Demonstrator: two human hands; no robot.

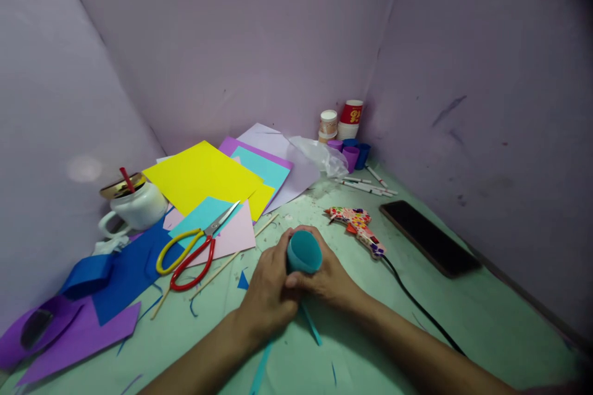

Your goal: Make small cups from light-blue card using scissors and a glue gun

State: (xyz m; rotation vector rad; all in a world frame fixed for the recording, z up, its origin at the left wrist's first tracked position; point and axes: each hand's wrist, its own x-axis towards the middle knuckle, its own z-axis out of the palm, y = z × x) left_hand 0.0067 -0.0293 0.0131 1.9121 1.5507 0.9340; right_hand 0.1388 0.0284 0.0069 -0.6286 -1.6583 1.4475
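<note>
A teal paper cup shape (304,252), rolled into a tube with its opening towards me, is held between both hands just above the table. My left hand (271,278) wraps its left side, fingers closed round it. On the other side my right hand (324,274) grips it, the thumb lying across the front below the rim. A narrow teal paper strip (311,324) shows beneath the hands; whether it joins the tube I cannot tell. Another teal strip (262,367) lies near the left forearm.
Scissors (208,241) lie on coloured paper sheets (204,173) to the left, near a white mug (139,203). Rightwards are a flowered glue gun (356,228) with a black cord and a phone (428,237). Paper cups (349,120) and several markers (368,186) sit at the back.
</note>
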